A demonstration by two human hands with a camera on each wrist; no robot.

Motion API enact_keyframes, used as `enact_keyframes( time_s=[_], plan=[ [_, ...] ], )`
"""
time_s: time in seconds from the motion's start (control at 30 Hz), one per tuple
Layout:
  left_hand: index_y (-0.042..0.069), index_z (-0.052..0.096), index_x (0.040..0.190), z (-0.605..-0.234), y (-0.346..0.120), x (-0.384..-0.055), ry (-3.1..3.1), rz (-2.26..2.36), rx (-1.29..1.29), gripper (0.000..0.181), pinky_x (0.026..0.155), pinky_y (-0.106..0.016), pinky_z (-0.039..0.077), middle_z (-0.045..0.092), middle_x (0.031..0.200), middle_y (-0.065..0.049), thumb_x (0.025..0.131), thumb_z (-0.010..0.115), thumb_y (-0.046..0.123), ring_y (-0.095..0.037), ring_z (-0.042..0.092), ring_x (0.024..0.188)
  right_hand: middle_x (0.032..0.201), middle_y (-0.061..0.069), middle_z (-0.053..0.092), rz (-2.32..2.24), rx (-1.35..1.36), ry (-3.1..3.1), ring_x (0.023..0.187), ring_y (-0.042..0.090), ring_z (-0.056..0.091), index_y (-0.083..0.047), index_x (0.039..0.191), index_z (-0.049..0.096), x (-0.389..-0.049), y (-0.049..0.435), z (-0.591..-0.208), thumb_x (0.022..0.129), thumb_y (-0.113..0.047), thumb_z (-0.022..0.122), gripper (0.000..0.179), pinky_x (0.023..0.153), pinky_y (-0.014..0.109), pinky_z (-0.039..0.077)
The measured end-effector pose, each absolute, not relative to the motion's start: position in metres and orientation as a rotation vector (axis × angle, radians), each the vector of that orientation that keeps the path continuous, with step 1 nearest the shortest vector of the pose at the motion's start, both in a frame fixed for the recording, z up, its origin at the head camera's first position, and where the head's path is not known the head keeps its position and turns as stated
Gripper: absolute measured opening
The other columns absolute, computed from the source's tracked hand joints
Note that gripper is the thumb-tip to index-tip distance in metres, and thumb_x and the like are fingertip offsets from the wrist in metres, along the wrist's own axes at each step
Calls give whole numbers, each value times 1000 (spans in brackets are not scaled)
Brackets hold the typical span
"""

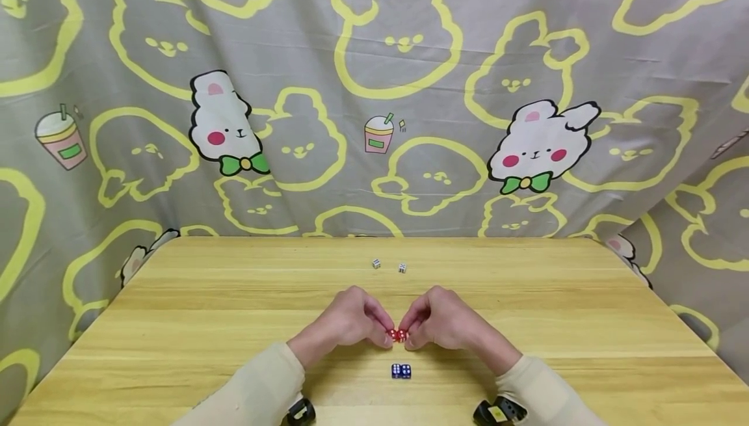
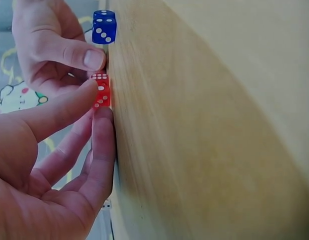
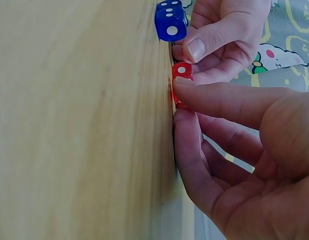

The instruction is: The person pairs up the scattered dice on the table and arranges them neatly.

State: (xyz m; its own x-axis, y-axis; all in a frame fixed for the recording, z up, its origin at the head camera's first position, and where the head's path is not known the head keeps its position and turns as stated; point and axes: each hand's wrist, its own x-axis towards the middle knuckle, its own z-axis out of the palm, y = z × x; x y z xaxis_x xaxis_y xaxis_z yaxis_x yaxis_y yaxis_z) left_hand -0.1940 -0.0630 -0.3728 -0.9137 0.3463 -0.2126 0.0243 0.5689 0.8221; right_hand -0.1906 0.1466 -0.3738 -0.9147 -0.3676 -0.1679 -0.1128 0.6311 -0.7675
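Note:
Two red dice, a left red die [image 1: 392, 334] and a right red die [image 1: 402, 335], sit side by side on the wooden table. The left hand [image 1: 354, 320] pinches the left one between thumb and fingers, and the right hand [image 1: 441, 322] pinches the right one from its own side. In the right wrist view, the right thumb partly covers a red die [image 3: 182, 70]. The left wrist view shows white pips on a red die [image 2: 102, 100] beside the left thumb. A pair of blue dice [image 1: 401, 371] stands together nearer the person.
Farther back lie two white dice, one at left [image 1: 376, 263] and one at right [image 1: 402, 268], with a gap between them. A patterned curtain [image 1: 433, 211] hangs behind the wooden table [image 1: 205, 309]. Black wrist devices [image 1: 301, 411] show at the sleeves.

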Motion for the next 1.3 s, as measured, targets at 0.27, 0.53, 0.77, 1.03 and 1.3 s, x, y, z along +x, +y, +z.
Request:
enact_keyframes(
  time_s=[0.27,0.53,0.77,1.03,1.3],
  plan=[
    [10,81,86,-372,-65,-195,2435,1309,314,17,71,-26,53,79,77,0,75,94,6,-10,71,72,76,-1,72,-1178,-390,2531,73,14,64,-14,85,81,-191,147,-374,73,-3,94,21,67,26,50],
    [7,81,91,-370,-69,-199,2407,1396,267,15,66,-31,60,79,83,-2,79,90,3,-14,71,69,76,-1,72,-1190,-386,2517,73,14,64,-13,85,81,-192,147,-374,73,-2,93,20,66,25,50],
    [6,81,96,-363,-73,-204,2431,1436,214,16,66,-32,60,79,86,-2,82,89,7,-18,70,68,76,0,72,-1190,-386,2508,73,14,64,-13,85,81,-192,147,-374,74,-3,94,20,66,25,49],
    [7,82,98,-362,-75,-217,2497,1475,153,16,64,-29,58,77,81,-2,84,89,10,-16,69,70,75,-2,72,-1184,-407,2519,72,13,63,-14,85,81,-193,148,-373,73,-4,94,20,65,25,49],
    [8,82,104,-359,-76,-232,2520,1536,58,17,65,-30,59,80,88,-1,88,87,13,-16,70,75,74,-2,72,-1184,-410,2516,71,12,63,-14,85,81,-193,148,-374,74,-5,94,19,65,25,49]
  ],
)
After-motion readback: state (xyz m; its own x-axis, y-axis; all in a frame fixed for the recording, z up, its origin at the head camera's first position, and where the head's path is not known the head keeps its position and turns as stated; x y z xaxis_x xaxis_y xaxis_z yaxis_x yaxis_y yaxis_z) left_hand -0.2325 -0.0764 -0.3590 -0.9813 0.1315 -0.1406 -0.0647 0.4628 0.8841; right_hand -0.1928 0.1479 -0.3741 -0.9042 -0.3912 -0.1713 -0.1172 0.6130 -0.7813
